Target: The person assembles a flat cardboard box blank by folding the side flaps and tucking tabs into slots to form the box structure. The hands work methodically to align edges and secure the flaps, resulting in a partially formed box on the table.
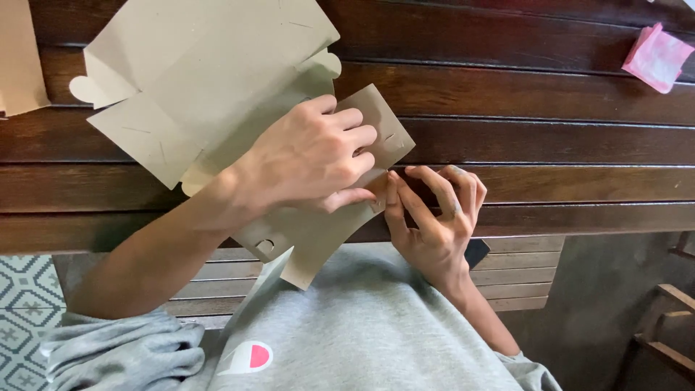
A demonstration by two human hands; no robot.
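Our right hand (pixel 434 213) pinches the near edge of the flat grey-brown die-cut cardboard sheet (pixel 217 94). Just beside it, our left hand (pixel 311 156) presses closed on a folded flap. The sheet spreads beyond the grip over the dark wooden slatted table (pixel 543 137). Far right lies a pink folded paper (pixel 657 58).

Your work piece is a flat die-cut cardboard box blank (pixel 217 80), plain grey-brown and unprinted, with rounded tabs and short cut slits. It lies partly opened out on the dark wooden desk (pixel 550 137), its wide panels spread toward the far left. Its near end overhangs the desk edge toward you, and one flap (pixel 387 134) there is bent up, creased along its fold.
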